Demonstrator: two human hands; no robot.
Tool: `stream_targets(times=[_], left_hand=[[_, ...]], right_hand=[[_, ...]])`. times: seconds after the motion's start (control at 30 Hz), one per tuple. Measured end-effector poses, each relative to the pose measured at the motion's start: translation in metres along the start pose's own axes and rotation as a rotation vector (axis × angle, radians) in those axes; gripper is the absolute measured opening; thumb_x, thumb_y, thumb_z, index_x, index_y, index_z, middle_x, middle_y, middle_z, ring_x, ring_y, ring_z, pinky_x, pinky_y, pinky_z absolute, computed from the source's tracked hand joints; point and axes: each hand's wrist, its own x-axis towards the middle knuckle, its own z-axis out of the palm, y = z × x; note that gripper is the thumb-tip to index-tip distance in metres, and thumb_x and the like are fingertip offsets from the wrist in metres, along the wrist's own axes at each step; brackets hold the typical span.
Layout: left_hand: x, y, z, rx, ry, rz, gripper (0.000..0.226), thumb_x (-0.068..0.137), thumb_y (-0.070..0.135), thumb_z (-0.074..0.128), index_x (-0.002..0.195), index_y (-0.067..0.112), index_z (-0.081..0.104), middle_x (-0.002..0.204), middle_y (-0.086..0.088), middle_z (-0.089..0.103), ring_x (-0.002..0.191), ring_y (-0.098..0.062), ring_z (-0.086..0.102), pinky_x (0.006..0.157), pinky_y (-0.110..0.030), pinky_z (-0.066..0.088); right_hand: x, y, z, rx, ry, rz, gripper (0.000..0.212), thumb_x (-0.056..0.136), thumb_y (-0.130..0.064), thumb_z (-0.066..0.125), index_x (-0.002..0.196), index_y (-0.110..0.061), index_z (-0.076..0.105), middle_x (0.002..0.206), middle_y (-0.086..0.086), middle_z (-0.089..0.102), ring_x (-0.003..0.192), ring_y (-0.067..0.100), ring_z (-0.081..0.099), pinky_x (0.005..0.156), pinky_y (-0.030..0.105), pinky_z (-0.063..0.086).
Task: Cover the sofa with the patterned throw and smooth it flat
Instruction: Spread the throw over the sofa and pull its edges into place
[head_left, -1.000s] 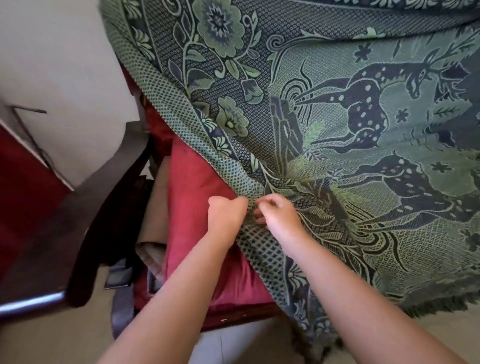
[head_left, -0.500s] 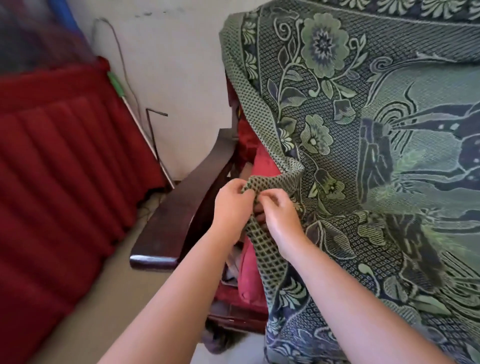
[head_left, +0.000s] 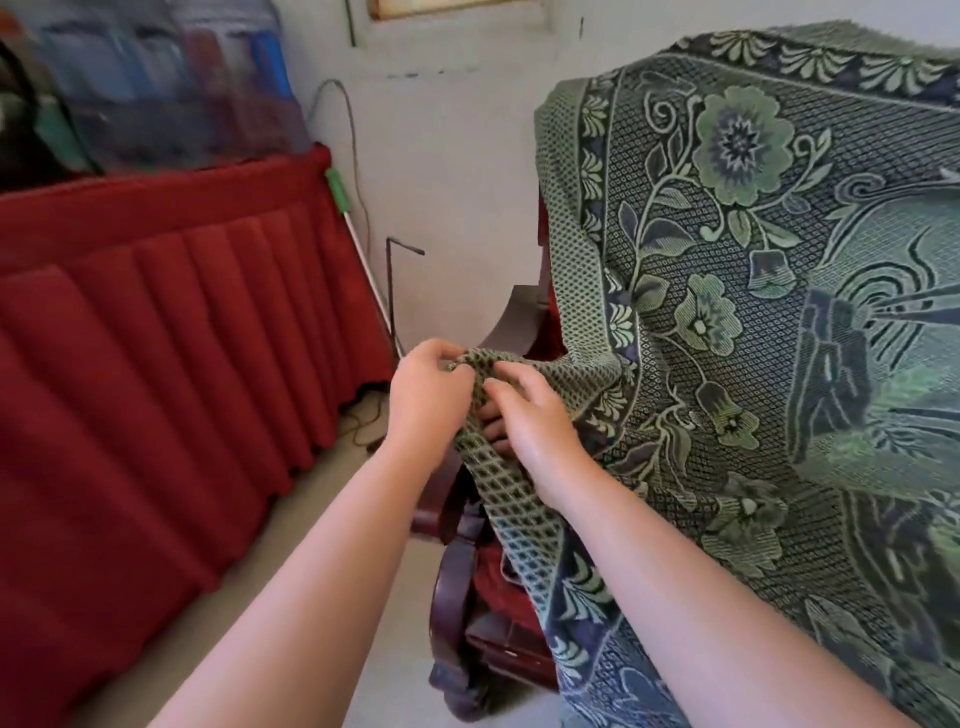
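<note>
A person's left hand (head_left: 423, 397) and right hand (head_left: 530, 423) pinch the checked border of a green patterned throw (head_left: 779, 322) at the sofa's near end, both clenched on the same bunched fold, the fingers of the two almost touching. The throw hangs over the back and seat of the sofa (head_left: 457, 587), its flower and leaf border running down the side edge, the cloth still creased below the hands. Dark wooden armrest and frame, with red cushioning, show beneath the lifted edge. To the left stands a table draped in a pleated red cloth (head_left: 156, 364), with blurred items on top. A pale wall (head_left: 457, 171) rises behind, a thin cable hanging down it.
</note>
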Motion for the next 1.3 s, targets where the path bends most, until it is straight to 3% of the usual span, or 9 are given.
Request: stream_targets(times=[0.17,0.27,0.37,0.57,0.77,0.93,1.1,1.17,1.3], left_hand=[[0.007,-0.016,-0.03,0.237,0.146,0.026,0.015,0.081,0.016,0.055,0.092,0.012,0.064,0.093,-0.003,0.065,0.09,-0.024,0.059,0.074,-0.03,0.045],[0.013,-0.025,-0.042,0.42,-0.002,-0.092,0.019,0.084,0.023,0.058,0.071,0.009,0.058,0.07,-0.003,0.056,0.078,-0.026,0.055,0.065,-0.029,0.039],[0.011,-0.033,-0.047,0.375,-0.181,-0.264,0.034,0.085,0.023,0.059,0.057,0.007,0.048,0.055,-0.003,0.043,0.057,-0.02,0.043,0.055,-0.031,0.031],[0.0,-0.056,-0.05,0.433,-0.249,-0.189,0.046,0.085,0.02,0.058,0.048,0.011,0.033,0.051,-0.003,0.032,0.049,-0.016,0.032,0.051,-0.031,0.025],[-0.006,-0.064,-0.058,0.731,-0.398,-0.104,0.046,0.093,0.038,0.048,0.055,0.013,0.042,0.053,0.001,0.046,0.052,-0.015,0.047,0.055,-0.026,0.039],[-0.005,-0.056,-0.054,1.005,-0.369,-0.077,0.038,0.089,0.046,0.047,0.066,0.017,0.049,0.069,0.003,0.054,0.078,-0.022,0.058,0.066,-0.028,0.043],[0.008,-0.037,-0.026,0.969,-0.258,0.076,0.041,0.085,0.044,0.054,0.108,0.01,0.053,0.109,-0.005,0.062,0.105,-0.026,0.059,0.073,-0.031,0.041],[0.017,-0.033,-0.007,0.895,-0.29,0.089,0.04,0.087,0.039,0.054,0.113,0.008,0.052,0.116,-0.009,0.062,0.109,-0.029,0.058,0.079,-0.034,0.044],[0.039,-0.029,0.034,0.801,-0.348,0.14,0.042,0.086,0.04,0.056,0.11,0.007,0.056,0.115,-0.012,0.062,0.108,-0.03,0.058,0.083,-0.037,0.047]], right_hand=[[0.002,-0.006,0.022,-0.065,-0.086,0.001,0.037,0.097,-0.024,0.045,0.134,-0.024,0.045,0.082,-0.002,0.056,0.066,0.009,0.052,0.059,0.019,0.041],[0.007,-0.002,0.031,-0.099,-0.142,0.042,0.038,0.097,-0.025,0.044,0.135,-0.023,0.045,0.084,-0.001,0.057,0.067,0.011,0.054,0.062,0.022,0.043],[0.009,0.005,0.037,-0.119,-0.168,0.076,0.037,0.097,-0.024,0.044,0.133,-0.02,0.047,0.085,0.001,0.057,0.066,0.011,0.053,0.062,0.023,0.044],[0.013,0.017,0.046,-0.193,-0.161,0.056,0.034,0.096,-0.021,0.045,0.129,-0.019,0.05,0.09,-0.002,0.059,0.068,0.01,0.056,0.063,0.024,0.045],[0.01,0.019,0.044,-0.248,-0.17,0.016,0.035,0.095,-0.018,0.042,0.13,-0.016,0.05,0.091,-0.003,0.059,0.069,0.01,0.056,0.062,0.023,0.044],[0.008,0.019,0.039,-0.219,-0.141,0.042,0.033,0.095,-0.016,0.04,0.126,-0.016,0.052,0.087,-0.004,0.06,0.065,0.01,0.056,0.06,0.023,0.044],[0.01,0.021,0.023,-0.224,-0.066,0.049,0.032,0.094,-0.014,0.04,0.125,-0.015,0.052,0.085,-0.001,0.06,0.063,0.011,0.057,0.06,0.023,0.044],[0.014,0.021,0.013,-0.249,-0.025,0.048,0.034,0.094,-0.014,0.04,0.126,-0.015,0.051,0.092,0.002,0.062,0.067,0.013,0.059,0.068,0.028,0.047],[0.025,0.019,-0.013,-0.245,0.071,0.065,0.034,0.094,-0.014,0.039,0.126,-0.016,0.051,0.103,0.002,0.061,0.067,0.011,0.059,0.065,0.024,0.045]])
